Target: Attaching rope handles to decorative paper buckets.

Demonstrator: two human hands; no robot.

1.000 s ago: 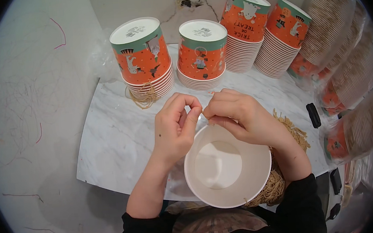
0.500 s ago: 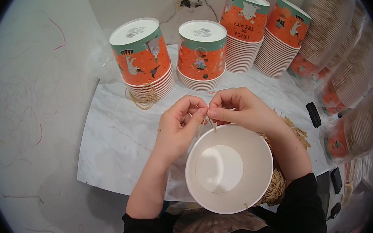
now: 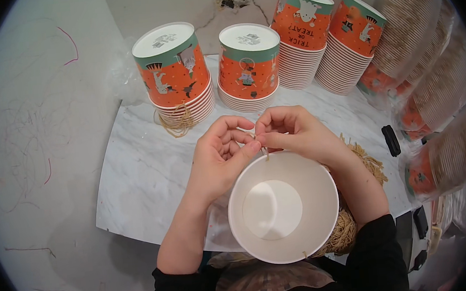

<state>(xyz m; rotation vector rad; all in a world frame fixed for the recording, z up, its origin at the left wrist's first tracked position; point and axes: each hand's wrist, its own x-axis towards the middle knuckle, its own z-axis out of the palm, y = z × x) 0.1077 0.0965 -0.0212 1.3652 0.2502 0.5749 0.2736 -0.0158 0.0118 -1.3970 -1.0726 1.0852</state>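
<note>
A paper bucket (image 3: 319, 207), white inside, faces up in front of me, its open mouth toward my view. A tan cord (image 3: 268, 156) comes off its far rim, and a short bit of cord (image 3: 304, 254) shows at the near rim. Beyond the far rim, the thumb and fingers of my left hand (image 3: 223, 149) pinch the cord. My right hand (image 3: 292, 131) pinches it too, the fingertips of both hands meeting. The cord between the fingertips is mostly hidden. Under my right forearm lies a bundle of tan cord (image 3: 345, 234), partly covered by the bucket.
Upside-down stacks of orange and green paper buckets (image 3: 174, 73) stand along the back of the marbled table (image 3: 141, 170). Loose cord (image 3: 178, 122) lies against the left stack. Plastic-wrapped bucket stacks (image 3: 444, 154) crowd the right side, near a small black object (image 3: 391, 141).
My fingertips have shifted slightly on the cord, and the left fingers have spread a little. The whole scene has moved slightly up and left in view.
</note>
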